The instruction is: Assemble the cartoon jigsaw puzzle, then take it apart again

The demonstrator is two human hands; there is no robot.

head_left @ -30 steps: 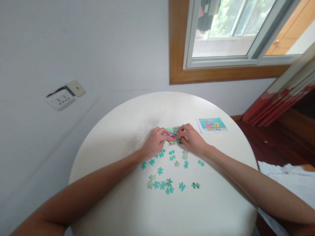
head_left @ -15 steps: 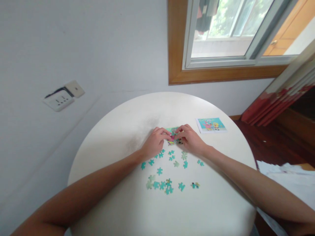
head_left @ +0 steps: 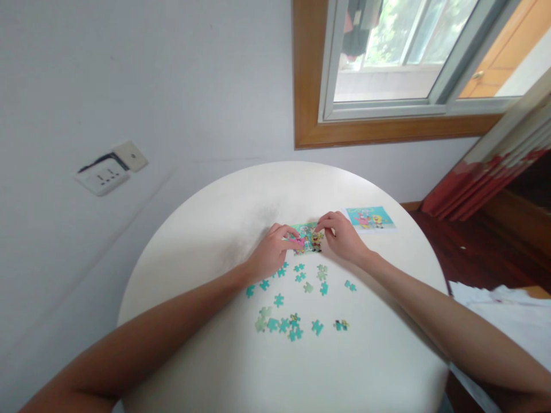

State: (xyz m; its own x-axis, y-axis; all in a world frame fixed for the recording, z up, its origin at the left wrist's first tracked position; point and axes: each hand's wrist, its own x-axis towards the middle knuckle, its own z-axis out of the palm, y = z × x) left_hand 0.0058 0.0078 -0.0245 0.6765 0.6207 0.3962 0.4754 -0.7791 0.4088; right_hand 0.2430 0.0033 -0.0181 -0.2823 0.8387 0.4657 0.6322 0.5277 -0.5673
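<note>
A partly joined jigsaw puzzle (head_left: 307, 236) with colourful cartoon figures lies flat on the round white table (head_left: 193, 229). My left hand (head_left: 270, 249) grips its left side, the fingers at the upper left and the thumb lower down. At the puzzle's upper right edge, the bent fingers of my right hand (head_left: 342, 234) press in close together, with the thumb tucked near them. Several loose puzzle pieces, mostly teal, lie nearer to me, among them a single piece (head_left: 279, 300), a clump (head_left: 284, 325) and a dark and yellow piece (head_left: 341, 325).
A printed picture card (head_left: 371, 219) with similar figures lies just beyond my right hand. The wall with a socket (head_left: 103, 175) rises behind the table, a window (head_left: 387, 69) above it. At right are a curtain (head_left: 477, 166) and white papers (head_left: 503, 321).
My right hand has shifted right, from over the puzzle's middle to its right edge, uncovering the yellow figure. My left hand stays at the left side.
</note>
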